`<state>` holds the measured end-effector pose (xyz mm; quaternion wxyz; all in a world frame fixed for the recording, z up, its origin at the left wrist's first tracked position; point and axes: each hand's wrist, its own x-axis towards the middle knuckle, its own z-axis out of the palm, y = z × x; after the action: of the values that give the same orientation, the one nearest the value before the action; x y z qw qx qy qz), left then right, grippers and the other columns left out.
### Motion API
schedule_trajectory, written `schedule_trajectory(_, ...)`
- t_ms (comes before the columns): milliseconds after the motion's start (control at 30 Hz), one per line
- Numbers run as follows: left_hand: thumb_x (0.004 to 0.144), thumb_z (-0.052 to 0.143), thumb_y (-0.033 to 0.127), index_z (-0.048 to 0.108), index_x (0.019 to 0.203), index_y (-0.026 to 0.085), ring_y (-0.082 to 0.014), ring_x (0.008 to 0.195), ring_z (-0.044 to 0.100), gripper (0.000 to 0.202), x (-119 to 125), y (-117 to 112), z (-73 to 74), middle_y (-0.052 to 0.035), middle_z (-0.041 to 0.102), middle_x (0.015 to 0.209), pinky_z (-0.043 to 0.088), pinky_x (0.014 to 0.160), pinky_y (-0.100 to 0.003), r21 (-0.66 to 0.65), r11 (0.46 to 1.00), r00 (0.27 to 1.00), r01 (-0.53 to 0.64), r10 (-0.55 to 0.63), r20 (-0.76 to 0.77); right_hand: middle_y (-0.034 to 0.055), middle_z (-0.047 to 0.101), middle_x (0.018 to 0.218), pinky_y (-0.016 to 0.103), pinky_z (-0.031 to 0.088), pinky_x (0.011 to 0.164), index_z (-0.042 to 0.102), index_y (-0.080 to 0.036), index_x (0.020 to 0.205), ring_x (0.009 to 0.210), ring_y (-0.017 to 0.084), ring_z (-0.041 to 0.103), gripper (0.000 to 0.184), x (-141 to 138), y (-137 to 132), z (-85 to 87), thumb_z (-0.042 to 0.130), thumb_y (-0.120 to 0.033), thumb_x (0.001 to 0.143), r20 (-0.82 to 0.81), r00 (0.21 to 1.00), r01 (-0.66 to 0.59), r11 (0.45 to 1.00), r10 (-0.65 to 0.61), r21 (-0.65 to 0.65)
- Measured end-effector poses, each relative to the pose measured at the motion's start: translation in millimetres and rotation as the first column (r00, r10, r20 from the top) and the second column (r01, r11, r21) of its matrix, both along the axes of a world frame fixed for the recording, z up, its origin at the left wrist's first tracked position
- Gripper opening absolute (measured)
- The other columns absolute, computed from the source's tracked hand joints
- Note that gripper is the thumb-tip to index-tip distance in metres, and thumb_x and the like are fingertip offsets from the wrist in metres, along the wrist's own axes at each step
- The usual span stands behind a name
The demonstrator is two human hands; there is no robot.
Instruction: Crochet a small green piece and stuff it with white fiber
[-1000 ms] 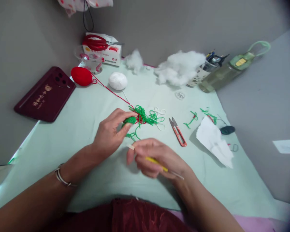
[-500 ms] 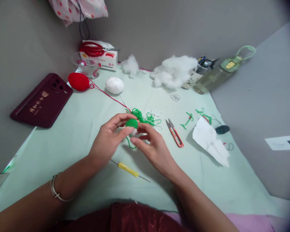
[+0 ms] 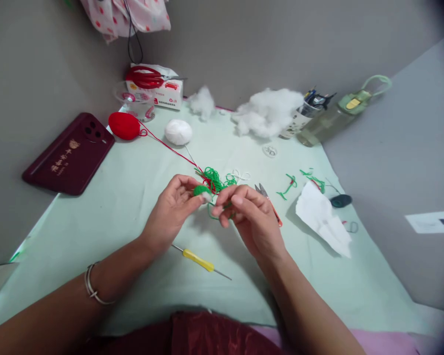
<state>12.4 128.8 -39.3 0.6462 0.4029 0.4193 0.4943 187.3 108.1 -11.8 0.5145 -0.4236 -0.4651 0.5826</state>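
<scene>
My left hand pinches a small green crocheted piece between thumb and fingers. A bit of white stuffing shows at its lower side. To the right of it, my right hand has its fingers closed on a strand of green yarn that hangs from the piece. Just beyond the hands lies a loose tangle of green yarn with red and white strands. Nearer my body rests a crochet hook with a yellow handle. Thread snips lie partly hidden behind my right hand.
At the back left are a red yarn ball, a white yarn ball and a dark red phone. White stuffing and a bottle stand along the back. Crumpled white paper and green scraps lie right.
My right hand has moved right, away from the green piece, and now grips the yarn strand. My left hand keeps hold of the piece. The view has shifted slightly.
</scene>
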Motion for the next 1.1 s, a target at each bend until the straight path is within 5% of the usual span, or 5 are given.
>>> schedule_trajectory(67, 0.083, 0.081, 0.022, 0.058, 0.095, 0.022, -0.0131, 0.092, 0.065, 0.026, 1, -1, -0.4, 0.0029, 0.067, 0.093, 0.052, 0.085, -0.027, 0.021, 1.000, 1.000, -0.005, 0.005, -0.008, 0.0003, 0.070, 0.097, 0.025, 0.043, 0.050, 0.061, -0.023, 0.080, 0.055, 0.008, 0.055, 0.021, 0, 1, 1.5, 0.071, -0.038, 0.091, 0.009, 0.999, 0.038, 0.996, -0.038, -0.078)
schedule_trajectory(200, 0.084, 0.078, 0.021, 0.058, 0.096, 0.022, -0.0142, 0.095, 0.066, 0.024, 4, -3, -0.9, 0.0013, 0.069, 0.096, 0.053, 0.086, -0.028, 0.071, 0.997, 1.000, 0.006, -0.004, -0.019, 0.0011, 0.070, 0.090, 0.025, 0.044, 0.058, 0.066, -0.023, 0.104, 0.064, 0.010, 0.055, 0.024, 0, 1, 0.9, 0.068, -0.045, 0.094, 0.289, 0.957, -0.006, 0.995, 0.033, -0.096)
schedule_trajectory(500, 0.088, 0.078, 0.026, 0.060, 0.098, 0.022, -0.0150, 0.084, 0.066, 0.021, 6, -5, -3.3, 0.0002, 0.070, 0.092, 0.054, 0.082, -0.031, 0.137, 0.990, 0.985, 0.043, -0.020, -0.169, -0.0040, 0.050, 0.066, 0.028, 0.033, 0.061, 0.056, -0.020, 0.070, 0.063, 0.012, 0.042, 0.043, 2, 1, -5.1, 0.059, -0.052, 0.099, 0.542, 0.833, -0.104, 0.994, 0.110, -0.042)
schedule_trajectory(800, 0.088, 0.079, 0.028, 0.057, 0.098, 0.023, -0.0179, 0.101, 0.071, 0.025, 3, -5, -1.5, -0.0033, 0.072, 0.106, 0.058, 0.092, -0.033, 0.137, 0.983, 0.991, 0.120, -0.111, -0.072, -0.0038, 0.050, 0.067, 0.028, 0.034, 0.062, 0.052, -0.022, 0.071, 0.064, 0.013, 0.043, 0.027, -4, -4, -8.0, 0.064, -0.028, 0.094, 0.665, 0.729, 0.039, 0.981, -0.159, 0.192)
schedule_trajectory(1100, 0.075, 0.080, 0.018, 0.052, 0.081, 0.021, -0.0171, 0.089, 0.069, 0.029, 5, -1, -1.1, -0.0017, 0.068, 0.096, 0.057, 0.080, -0.032, 0.163, 0.986, 0.984, 0.021, 0.008, -0.178, 0.0000, 0.057, 0.073, 0.031, 0.039, 0.070, 0.058, -0.021, 0.077, 0.073, 0.016, 0.051, 0.024, -1, -11, 5.8, 0.056, -0.023, 0.100, 0.771, 0.636, -0.157, 0.970, -0.045, 0.187)
